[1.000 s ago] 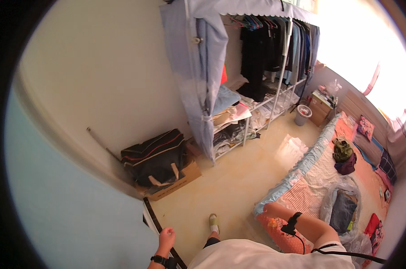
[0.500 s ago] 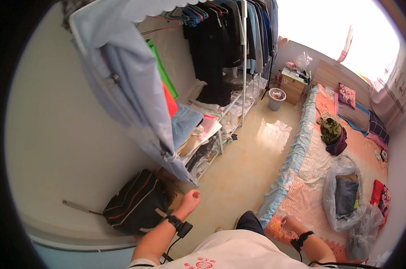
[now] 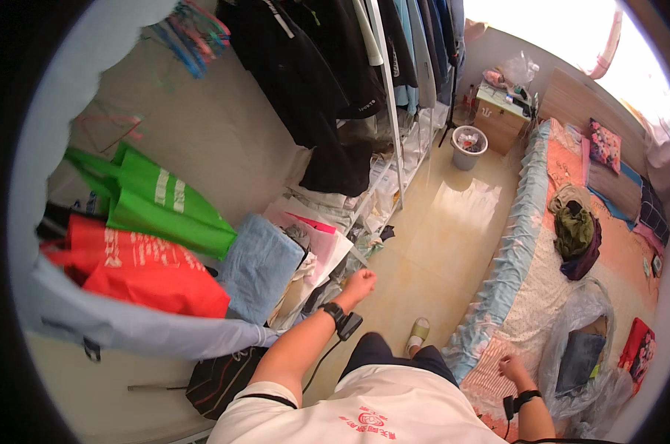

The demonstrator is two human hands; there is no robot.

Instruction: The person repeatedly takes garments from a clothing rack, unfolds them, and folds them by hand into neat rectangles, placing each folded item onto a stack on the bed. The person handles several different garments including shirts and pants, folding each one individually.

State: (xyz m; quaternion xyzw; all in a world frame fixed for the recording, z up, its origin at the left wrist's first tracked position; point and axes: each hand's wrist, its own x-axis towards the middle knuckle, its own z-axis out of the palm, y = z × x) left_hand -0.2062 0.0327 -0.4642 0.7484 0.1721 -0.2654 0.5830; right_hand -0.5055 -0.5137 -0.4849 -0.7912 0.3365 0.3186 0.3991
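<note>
My left hand hangs in front of the wardrobe shelf, fingers loosely curled in, nothing seen in it. My right hand is over the near edge of the bed, its fingers slightly bent and apart, apparently holding nothing. Left of my left hand, a folded light blue cloth lies on the shelf beside papers. A green bag and a red bag stand farther left. Beyond my right hand, folded dark jeans lie in a clear plastic bag.
Dark clothes hang from the wardrobe rail. A light blue wardrobe cover drapes above a black bag on the floor. A grey bin stands by the nightstand. Crumpled green clothing lies on the bed.
I have moved forward to the wardrobe, and the red and green bags now show fully. My left arm reaches past the cover's lower edge. A slippered foot has come into view.
</note>
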